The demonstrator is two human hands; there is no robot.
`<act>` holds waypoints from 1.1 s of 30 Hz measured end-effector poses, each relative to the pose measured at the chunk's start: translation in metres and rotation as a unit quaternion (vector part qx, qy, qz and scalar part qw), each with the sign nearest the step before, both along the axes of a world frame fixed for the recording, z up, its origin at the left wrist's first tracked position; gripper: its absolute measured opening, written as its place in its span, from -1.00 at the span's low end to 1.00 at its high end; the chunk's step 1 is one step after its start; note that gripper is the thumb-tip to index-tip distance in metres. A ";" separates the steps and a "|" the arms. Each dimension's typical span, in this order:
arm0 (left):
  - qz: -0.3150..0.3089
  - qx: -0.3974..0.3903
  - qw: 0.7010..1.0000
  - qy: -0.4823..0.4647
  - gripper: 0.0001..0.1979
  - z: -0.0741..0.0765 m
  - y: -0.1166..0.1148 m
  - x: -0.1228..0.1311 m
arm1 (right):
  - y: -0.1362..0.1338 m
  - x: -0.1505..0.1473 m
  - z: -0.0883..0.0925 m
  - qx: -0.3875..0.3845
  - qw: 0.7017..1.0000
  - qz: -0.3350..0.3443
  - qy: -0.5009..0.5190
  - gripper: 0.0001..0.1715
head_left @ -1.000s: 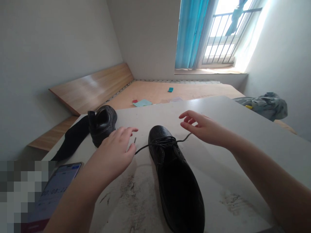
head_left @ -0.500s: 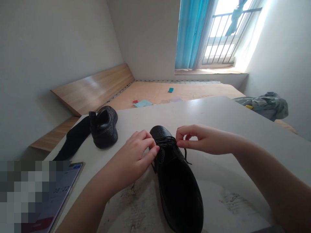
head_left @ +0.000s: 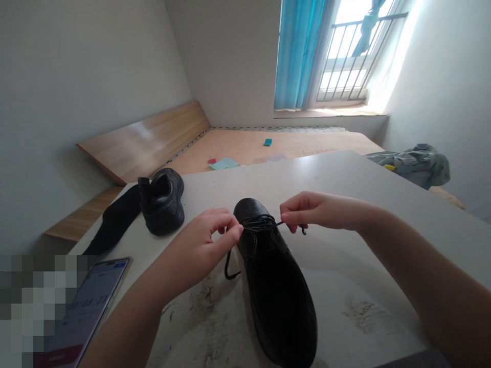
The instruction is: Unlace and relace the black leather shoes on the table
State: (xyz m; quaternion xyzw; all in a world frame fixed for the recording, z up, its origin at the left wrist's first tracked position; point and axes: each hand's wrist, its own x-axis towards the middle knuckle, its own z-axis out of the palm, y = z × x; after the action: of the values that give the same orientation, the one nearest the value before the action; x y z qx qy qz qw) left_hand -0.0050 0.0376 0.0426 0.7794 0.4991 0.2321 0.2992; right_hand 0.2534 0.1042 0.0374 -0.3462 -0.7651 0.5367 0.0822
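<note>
- Fingers of the left hand point(head_left: 210, 237) are pinched together, thumb against forefinger, on the lace point(head_left: 261, 223) at the left side of the shoe; one loose end drops below them and bends just beside the shoe.
- Fingers of the right hand point(head_left: 312, 210) are curled and clamped on the lace's other end, just off the right side of the shoe, with the tip poking out beneath them.
- The black shoe point(head_left: 274, 276) lies between the two hands, sole down on the table point(head_left: 341, 266), its toe pointing away and its opening toward the person. The lace crosses the front in several strands.
- Left of the left forearm, a phone point(head_left: 95, 296) lies screen up, showing large digits; a pixelated patch covers part of it.
- Scuff marks show on the white table on both sides of the shoe.
- Near the table's left edge, a long black cloth point(head_left: 118, 217) lies beside a second black shoe point(head_left: 163, 209).
- Past the table, a peach-coloured bed point(head_left: 245, 140) carries a few small flat items; grey clothing point(head_left: 422, 166) is heaped at the right.
- Farthest off, a blue curtain point(head_left: 299, 56) hangs beside a barred window point(head_left: 345, 61).
</note>
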 end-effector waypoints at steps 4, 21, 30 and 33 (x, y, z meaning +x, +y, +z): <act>0.054 -0.089 0.978 -0.182 -0.66 -0.007 -0.001 0.007 | -0.005 -0.008 0.002 -0.125 0.978 -0.055 0.157 -0.61; 0.128 -0.163 0.896 -0.392 -0.82 -0.021 -0.006 0.039 | -0.019 -0.025 -0.004 -0.068 0.968 -0.096 0.224 -0.78; 0.154 -0.064 0.926 -0.340 -0.80 -0.032 -0.005 0.040 | -0.019 -0.021 -0.002 0.106 0.987 -0.080 0.092 -0.74; 0.152 -0.062 0.927 -0.337 -0.82 -0.030 -0.005 0.040 | -0.016 -0.014 0.002 0.124 0.991 -0.052 0.029 -0.70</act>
State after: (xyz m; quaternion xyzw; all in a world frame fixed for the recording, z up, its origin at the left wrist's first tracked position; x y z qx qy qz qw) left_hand 0.0350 0.0322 0.0131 0.5498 0.4943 0.4924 0.4592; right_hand 0.2392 0.0880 0.0397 -0.3573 -0.8037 0.4427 0.1743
